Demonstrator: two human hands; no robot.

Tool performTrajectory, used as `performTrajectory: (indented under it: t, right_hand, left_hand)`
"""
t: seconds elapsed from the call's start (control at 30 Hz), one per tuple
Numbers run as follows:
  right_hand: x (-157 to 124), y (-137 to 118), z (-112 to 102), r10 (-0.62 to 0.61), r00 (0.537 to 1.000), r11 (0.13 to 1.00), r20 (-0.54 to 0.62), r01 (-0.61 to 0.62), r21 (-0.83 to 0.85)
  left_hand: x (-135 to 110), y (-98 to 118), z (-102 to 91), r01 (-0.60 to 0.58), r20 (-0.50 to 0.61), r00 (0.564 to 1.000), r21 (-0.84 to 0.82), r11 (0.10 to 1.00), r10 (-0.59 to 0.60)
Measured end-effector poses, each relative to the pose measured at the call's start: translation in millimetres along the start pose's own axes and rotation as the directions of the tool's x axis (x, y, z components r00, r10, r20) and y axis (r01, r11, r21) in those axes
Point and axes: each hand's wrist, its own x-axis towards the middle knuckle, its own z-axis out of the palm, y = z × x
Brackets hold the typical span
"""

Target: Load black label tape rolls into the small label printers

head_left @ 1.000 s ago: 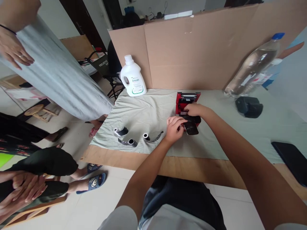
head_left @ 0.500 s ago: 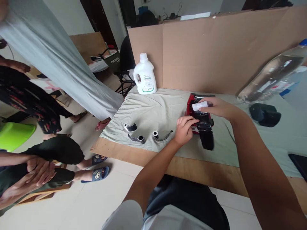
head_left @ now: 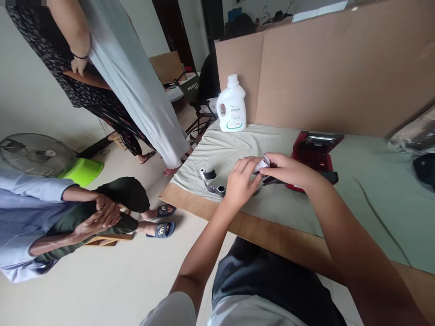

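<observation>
My left hand (head_left: 242, 179) and my right hand (head_left: 287, 170) meet over the cloth-covered table (head_left: 272, 206), fingers closed round a small white roll (head_left: 261, 164) that looks like paper. A dark strip (head_left: 272, 179) hangs below it, partly hidden by my fingers. Just behind my right wrist lies a red and black device (head_left: 316, 151) with its lid raised; my arm covers its front part. Left of my left hand rest two small rolls, one white with a dark strip (head_left: 208, 174) and one dark and curled (head_left: 216, 188).
A white jug-shaped bottle (head_left: 233, 106) stands at the table's back left, before a cardboard panel (head_left: 322, 72). At the right are a clear plastic bottle (head_left: 416, 133) and a black object (head_left: 424, 170). People sit and stand to the left, near a fan (head_left: 37, 154).
Both hands have come together left of the device, and the white roll has moved away from it. The dark strip no longer hangs over the device's front. The view has swung left.
</observation>
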Motion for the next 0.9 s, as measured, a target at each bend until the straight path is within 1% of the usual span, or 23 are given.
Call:
performTrajectory:
  t: [0.1, 0.2, 0.27, 0.3, 0.37, 0.4, 0.47, 0.53, 0.6, 0.67, 0.77, 0.83, 0.9]
  right_hand:
    - [-1, 0, 10, -0.051, 0.999, 0.998, 0.009, 0.051, 0.024]
    - [-6, 1, 13, -0.102, 0.994, 0.994, 0.032, 0.103, -0.03]
    - [-9, 2, 14, -0.108, 0.994, 0.987, 0.026, 0.111, -0.119]
    - [-10, 4, 15, -0.113, 0.994, 0.976, -0.006, 0.11, -0.187]
    - [-12, 9, 18, -0.158, 0.979, 0.924, -0.127, 0.102, -0.368]
    - [-13, 13, 19, -0.205, 0.958, 0.883, -0.2, 0.093, -0.46]
    - [-18, 24, 24, -0.315, 0.89, 0.801, -0.331, 0.062, -0.596]
    - [-25, 40, 29, -0.392, 0.812, 0.772, -0.432, 0.035, -0.635]
    - [-35, 60, 35, -0.414, 0.751, 0.792, -0.514, 0.02, -0.61]
    - [-44, 80, 42, -0.407, 0.72, 0.822, -0.562, 0.02, -0.57]
    - [-54, 100, 55, -0.432, 0.691, 0.826, -0.58, 0.044, -0.562]
    - [-57, 103, 63, -0.461, 0.675, 0.815, -0.576, 0.067, -0.575]
    - [-58, 101, 71, -0.479, 0.678, 0.813, -0.558, 0.103, -0.573]
  left_hand:
    - [-3, -10, 0.4, -0.001, -0.043, 0.999, -0.019, 1.0, 0.0]
    - [-4, -17, 4.5, 0.02, -0.049, 0.999, -0.054, 0.998, -0.022]
    - [-4, -19, 9.1, 0.047, -0.033, 0.998, -0.08, 0.996, -0.05]
    - [-4, -21, 11.7, 0.062, -0.019, 0.998, -0.095, 0.994, -0.064]
    - [-2, -24, 16.4, 0.099, 0.01, 0.995, -0.128, 0.987, -0.098]
    - [0, -27, 17.7, 0.126, 0.024, 0.992, -0.142, 0.982, -0.124]
    - [6, -38, 17.0, 0.195, 0.045, 0.981, -0.145, 0.97, -0.191]
    - [17, -54, 10.9, 0.271, 0.063, 0.962, -0.078, 0.959, -0.267]
    - [31, -76, 0.9, 0.335, 0.088, 0.937, 0.06, 0.94, -0.339]
    - [48, -99, -9.6, 0.38, 0.129, 0.902, 0.217, 0.899, -0.413]
    - [70, -129, -18.4, 0.402, 0.215, 0.826, 0.423, 0.812, -0.521]
    - [80, -143, -17.6, 0.384, 0.283, 0.758, 0.535, 0.753, -0.587]
    - [85, -152, -12.8, 0.358, 0.336, 0.695, 0.604, 0.712, -0.635]
